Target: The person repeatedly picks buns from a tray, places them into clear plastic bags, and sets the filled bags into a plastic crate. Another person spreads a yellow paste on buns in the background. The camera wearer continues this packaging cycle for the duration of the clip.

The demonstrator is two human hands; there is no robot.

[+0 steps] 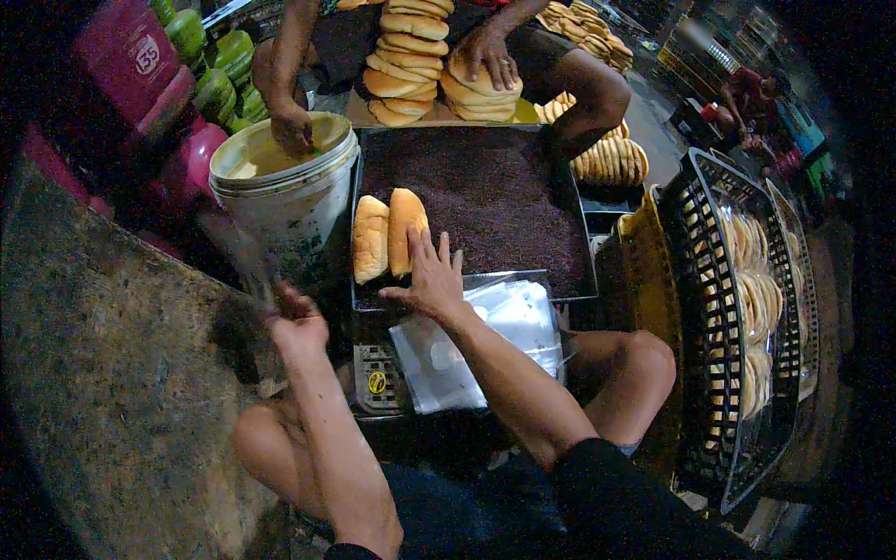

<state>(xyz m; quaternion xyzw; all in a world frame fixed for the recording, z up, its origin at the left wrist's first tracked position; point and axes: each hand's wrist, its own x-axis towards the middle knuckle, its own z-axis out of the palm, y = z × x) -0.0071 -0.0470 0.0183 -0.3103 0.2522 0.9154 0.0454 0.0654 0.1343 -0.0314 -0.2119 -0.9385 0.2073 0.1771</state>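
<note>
My left hand [301, 320] is raised beside the white bucket, its fingers closed on a motion-blurred translucent thing that looks like a clear plastic bag [246, 255]. Fingers spread, my right hand [435, 276] reaches over the near edge of a shallow metal tray [371, 306] and touches a long bread roll [406, 220]. A second long roll [371, 241] lies alongside it on the left. Dark brown granules, like chocolate sprinkles [476, 189], cover the tray. Under my right forearm lies a stack of clear plastic bags [448, 371].
Opposite, a person's hand [490, 59] rests on stacked round breads [483, 98]; their other hand [290, 129] dips into the bucket [280, 210]. Black plastic crates [735, 308] of bagged breads stand right. Pink [126, 63] and green gas cylinders [234, 56] are at upper left.
</note>
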